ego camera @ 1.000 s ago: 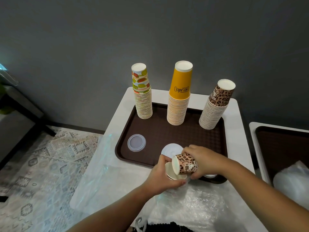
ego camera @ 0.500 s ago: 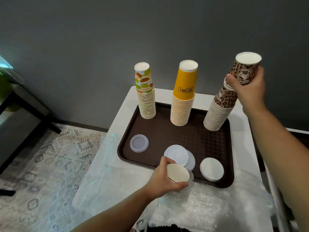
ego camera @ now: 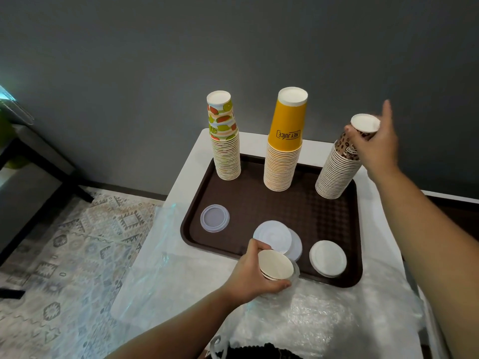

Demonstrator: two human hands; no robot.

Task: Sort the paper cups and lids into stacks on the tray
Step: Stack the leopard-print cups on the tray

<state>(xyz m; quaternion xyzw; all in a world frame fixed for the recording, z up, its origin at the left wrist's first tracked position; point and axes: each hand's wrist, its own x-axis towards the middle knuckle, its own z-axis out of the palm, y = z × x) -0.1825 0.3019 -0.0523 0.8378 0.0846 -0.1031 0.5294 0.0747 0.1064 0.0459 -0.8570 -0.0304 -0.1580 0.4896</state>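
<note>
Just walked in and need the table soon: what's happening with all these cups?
A person is sorting cups into stacks on the brown tray. The right hand is seating a leopard-print cup on the right stack. The left hand holds nested cups at the tray's near edge. Lids lie nearby.

Left hand [ego camera: 252, 277] low, fingers curled in a grip, right hand [ego camera: 375, 143] raised, arm extended, grip closed
</note>
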